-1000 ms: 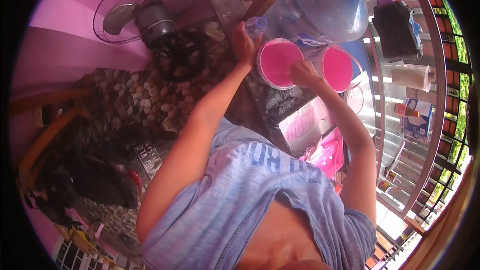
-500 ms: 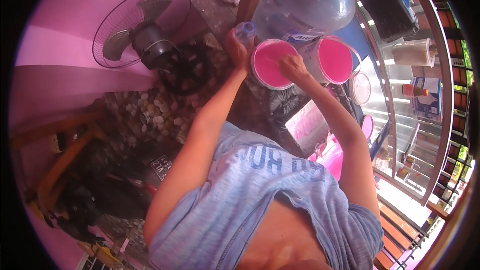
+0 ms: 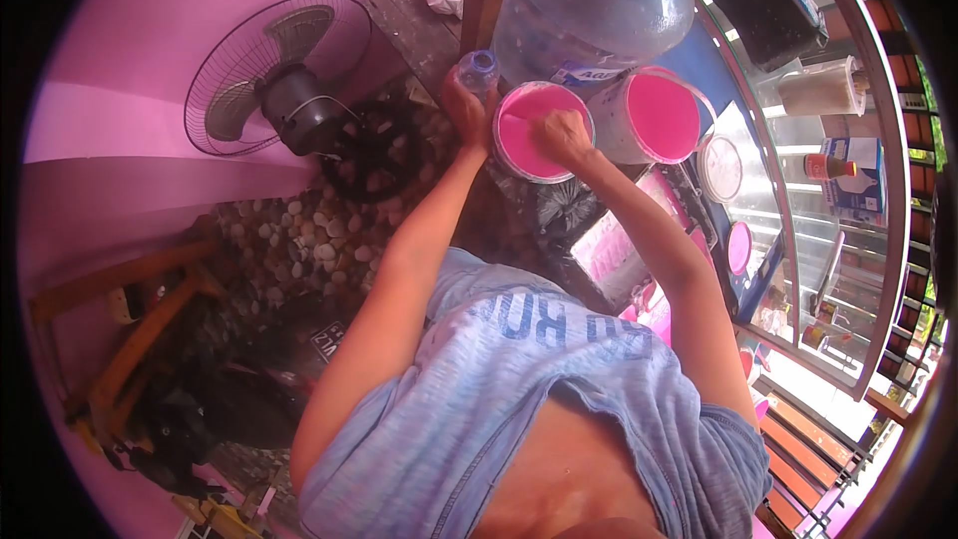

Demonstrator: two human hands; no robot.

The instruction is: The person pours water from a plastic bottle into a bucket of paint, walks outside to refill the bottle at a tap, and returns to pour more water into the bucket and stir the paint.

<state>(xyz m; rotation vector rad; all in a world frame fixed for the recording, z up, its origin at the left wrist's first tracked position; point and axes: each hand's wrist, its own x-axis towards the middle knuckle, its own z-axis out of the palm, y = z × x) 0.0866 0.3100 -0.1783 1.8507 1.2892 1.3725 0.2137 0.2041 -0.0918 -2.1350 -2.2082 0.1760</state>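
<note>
My left hand (image 3: 467,112) is wrapped round a clear plastic bottle (image 3: 478,68), which stands upright against the left side of a white bucket. Bright pink paint (image 3: 527,152) lies inside that bucket (image 3: 591,145). Above the paint is my right hand (image 3: 562,137), its fingers closed; whatever they grip is hidden, though a faint streak runs from them into the paint. A second white bucket (image 3: 611,125) of pink paint, with a raised handle, touches the first one's right side.
Behind the buckets stands a big blue water jug (image 3: 599,20). Nearer me is a paint-smeared tray (image 3: 609,255), with a round lid (image 3: 719,167) to its right. A black fan (image 3: 299,105) stands at left, a glass display case (image 3: 798,210) at right.
My right hand has moved left over the pink paint, nearer the middle of the bucket. My left hand keeps its hold on the bottle. The whole view has shifted slightly.
</note>
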